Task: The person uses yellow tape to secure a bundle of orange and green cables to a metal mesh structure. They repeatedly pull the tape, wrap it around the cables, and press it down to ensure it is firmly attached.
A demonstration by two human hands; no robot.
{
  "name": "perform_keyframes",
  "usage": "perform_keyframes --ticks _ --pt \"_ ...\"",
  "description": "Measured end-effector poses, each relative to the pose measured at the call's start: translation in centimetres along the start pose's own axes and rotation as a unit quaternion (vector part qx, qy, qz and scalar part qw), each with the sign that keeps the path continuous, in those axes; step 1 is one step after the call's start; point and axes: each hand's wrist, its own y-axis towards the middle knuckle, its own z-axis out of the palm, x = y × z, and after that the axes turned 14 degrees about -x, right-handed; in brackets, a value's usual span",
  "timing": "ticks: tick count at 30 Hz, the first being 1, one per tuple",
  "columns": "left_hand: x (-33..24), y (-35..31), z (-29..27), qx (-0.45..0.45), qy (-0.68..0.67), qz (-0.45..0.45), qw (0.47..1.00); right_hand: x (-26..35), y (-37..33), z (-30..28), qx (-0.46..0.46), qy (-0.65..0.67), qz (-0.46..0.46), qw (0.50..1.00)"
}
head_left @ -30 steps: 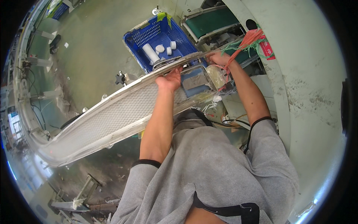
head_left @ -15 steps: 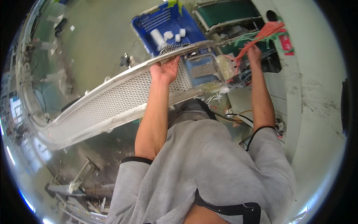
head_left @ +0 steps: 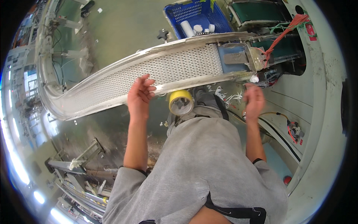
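My left hand (head_left: 140,96) hovers at the near rail of a curved conveyor (head_left: 164,67) with a perforated pale belt. Its fingers are loosely bent and apart, and it holds nothing. On the right, my right hand (head_left: 254,100) is in the air below the conveyor's right end, somewhat blurred, with its fingers loosely bent and nothing visible in them. Between the hands, a roll of yellow tape (head_left: 180,102) hangs against the near rail. Orange cords (head_left: 283,35) stretch from the conveyor's end up to the machine side, away from both hands.
Behind the conveyor stands a blue crate (head_left: 201,18) with white rolls inside. A green belt (head_left: 257,10) is at the upper right. The pale machine panel (head_left: 317,93) borders the right side. White scraps (head_left: 233,98) and a black cable (head_left: 279,138) lie near my right arm.
Both hands have drawn back: the left off the far rail to the near side, the right down from the orange cords, which it has let go. The view has shifted, and the tape roll now shows.
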Motion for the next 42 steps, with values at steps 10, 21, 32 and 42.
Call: perform_keyframes --ticks 10,21,32,42 --pt "9.1 -2.1 -6.6 -0.001 0.197 0.033 0.980 -6.4 -11.2 11.3 0.283 -0.142 0.107 0.942" --pt "8.6 -6.2 -10.2 0.086 0.216 0.013 0.973 -1.9 -12.7 10.9 0.169 0.069 0.237 0.954" --pt "1.5 -10.9 -6.8 0.249 0.120 0.046 0.960 4.5 -15.1 13.8 0.244 0.273 0.344 0.864" --pt "0.1 -12.3 -5.0 0.318 0.149 -0.007 0.936 5.0 -16.3 14.6 0.180 0.230 0.221 0.930"
